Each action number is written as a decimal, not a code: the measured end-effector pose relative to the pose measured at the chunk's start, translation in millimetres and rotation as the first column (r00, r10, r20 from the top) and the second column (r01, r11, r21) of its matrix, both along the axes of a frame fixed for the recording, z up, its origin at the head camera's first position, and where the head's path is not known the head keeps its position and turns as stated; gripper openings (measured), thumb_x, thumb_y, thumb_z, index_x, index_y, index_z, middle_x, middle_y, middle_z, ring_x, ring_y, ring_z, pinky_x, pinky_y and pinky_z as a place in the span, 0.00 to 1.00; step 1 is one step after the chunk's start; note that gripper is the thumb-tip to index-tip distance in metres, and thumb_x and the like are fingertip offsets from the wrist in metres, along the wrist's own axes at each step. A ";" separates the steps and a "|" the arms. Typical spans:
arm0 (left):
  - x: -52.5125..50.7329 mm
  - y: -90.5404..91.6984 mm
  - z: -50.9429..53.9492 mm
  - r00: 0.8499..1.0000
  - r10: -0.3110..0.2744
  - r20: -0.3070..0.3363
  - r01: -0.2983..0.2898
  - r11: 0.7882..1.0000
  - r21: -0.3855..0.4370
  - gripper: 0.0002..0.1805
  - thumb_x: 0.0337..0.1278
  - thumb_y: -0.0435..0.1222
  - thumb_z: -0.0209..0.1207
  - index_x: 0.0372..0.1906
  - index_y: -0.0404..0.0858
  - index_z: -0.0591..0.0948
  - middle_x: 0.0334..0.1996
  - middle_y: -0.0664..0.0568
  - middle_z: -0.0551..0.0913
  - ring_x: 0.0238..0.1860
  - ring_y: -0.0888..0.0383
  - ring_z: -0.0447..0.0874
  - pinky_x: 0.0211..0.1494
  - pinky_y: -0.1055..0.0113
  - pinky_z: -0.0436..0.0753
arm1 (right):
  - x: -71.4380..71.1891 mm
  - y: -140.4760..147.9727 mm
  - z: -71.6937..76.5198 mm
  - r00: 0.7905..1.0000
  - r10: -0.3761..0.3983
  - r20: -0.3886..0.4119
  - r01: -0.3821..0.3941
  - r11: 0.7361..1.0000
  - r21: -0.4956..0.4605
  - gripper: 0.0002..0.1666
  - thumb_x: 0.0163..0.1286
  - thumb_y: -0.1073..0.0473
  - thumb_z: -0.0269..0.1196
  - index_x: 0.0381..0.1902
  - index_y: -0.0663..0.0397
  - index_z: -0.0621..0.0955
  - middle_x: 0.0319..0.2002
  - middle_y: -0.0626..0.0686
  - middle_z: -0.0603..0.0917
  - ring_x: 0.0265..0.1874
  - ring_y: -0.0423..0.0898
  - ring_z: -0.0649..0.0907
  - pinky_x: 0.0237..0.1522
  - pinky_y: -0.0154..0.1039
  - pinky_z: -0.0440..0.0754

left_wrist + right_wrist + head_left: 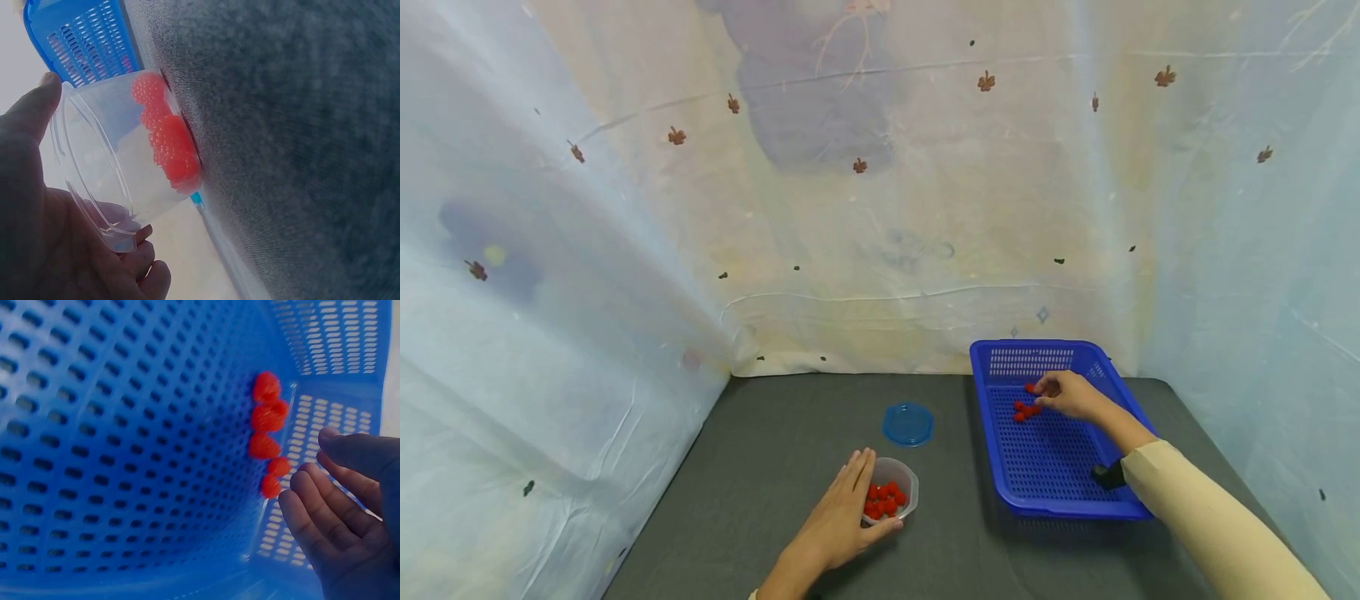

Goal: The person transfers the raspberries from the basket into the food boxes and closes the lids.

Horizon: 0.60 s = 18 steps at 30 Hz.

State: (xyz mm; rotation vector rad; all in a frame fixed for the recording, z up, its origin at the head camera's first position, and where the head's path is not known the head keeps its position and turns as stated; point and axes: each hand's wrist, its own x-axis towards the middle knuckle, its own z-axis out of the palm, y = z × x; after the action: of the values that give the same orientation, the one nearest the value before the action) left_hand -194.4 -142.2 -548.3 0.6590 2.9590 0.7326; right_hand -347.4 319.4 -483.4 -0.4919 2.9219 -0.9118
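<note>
A clear plastic tub stands on the table, several red raspberries on its bottom. My left hand holds it by the rim, thumb on the near side and fingers along the left side. Over the inside of a blue perforated basket, my right hand reaches in from the right. In the right wrist view its fingers are parted and loosely bent, with nothing seen between them. Several more raspberries lie on the basket floor just beside those fingertips.
Behind the tub a blue translucent lid lies flat on the dark grey table. The basket's raised walls surround my right hand. A pale patterned curtain hangs along the back and both sides.
</note>
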 end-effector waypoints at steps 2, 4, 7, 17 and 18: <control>0.4 -0.3 -0.1 1.000 -0.004 -0.004 0.004 1.000 0.001 0.62 0.66 0.72 0.59 0.88 0.37 0.51 0.87 0.42 0.52 0.87 0.41 0.48 0.84 0.38 0.59 | -3.9 4.7 -5.5 1.000 -0.002 0.010 0.002 1.000 -0.001 0.10 0.72 0.67 0.71 0.46 0.70 0.85 0.39 0.58 0.88 0.40 0.54 0.86 0.47 0.56 0.90; 1.0 -0.5 0.3 1.000 -0.006 -0.003 0.006 1.000 0.000 0.62 0.66 0.73 0.59 0.88 0.37 0.52 0.87 0.42 0.52 0.87 0.41 0.48 0.84 0.38 0.59 | -6.7 8.8 -10.5 1.000 -0.004 0.025 0.004 1.000 0.001 0.09 0.72 0.68 0.71 0.45 0.70 0.85 0.39 0.58 0.88 0.40 0.55 0.86 0.48 0.57 0.89; 1.8 -0.3 1.2 1.000 -0.007 0.004 0.007 1.000 0.000 0.62 0.66 0.72 0.59 0.88 0.37 0.51 0.87 0.42 0.52 0.87 0.41 0.48 0.84 0.37 0.59 | -8.8 12.3 -14.4 0.999 -0.012 0.051 0.012 1.000 0.007 0.09 0.71 0.69 0.70 0.46 0.71 0.85 0.40 0.60 0.88 0.41 0.56 0.86 0.49 0.58 0.89; 3.3 0.1 3.7 1.000 0.003 0.005 -0.003 1.000 0.006 0.61 0.66 0.70 0.61 0.88 0.37 0.51 0.87 0.43 0.52 0.87 0.41 0.48 0.84 0.37 0.60 | -10.7 7.9 -13.8 0.994 -0.004 0.105 -0.004 0.997 0.079 0.14 0.73 0.72 0.68 0.54 0.72 0.85 0.40 0.61 0.87 0.38 0.54 0.84 0.45 0.53 0.89; 3.1 0.2 3.6 1.000 0.004 0.007 -0.004 1.000 0.003 0.61 0.66 0.70 0.61 0.88 0.38 0.51 0.87 0.44 0.51 0.87 0.41 0.48 0.84 0.38 0.60 | -10.3 7.3 -13.8 0.994 -0.003 0.112 -0.006 0.997 0.080 0.14 0.73 0.72 0.68 0.55 0.73 0.85 0.39 0.61 0.87 0.37 0.53 0.84 0.44 0.51 0.89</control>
State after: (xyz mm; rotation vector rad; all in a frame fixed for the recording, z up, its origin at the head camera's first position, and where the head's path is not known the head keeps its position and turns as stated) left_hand -191.3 -142.1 -544.7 0.6498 2.9543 0.7378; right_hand -357.7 326.7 -497.2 -0.4233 2.8433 -0.7904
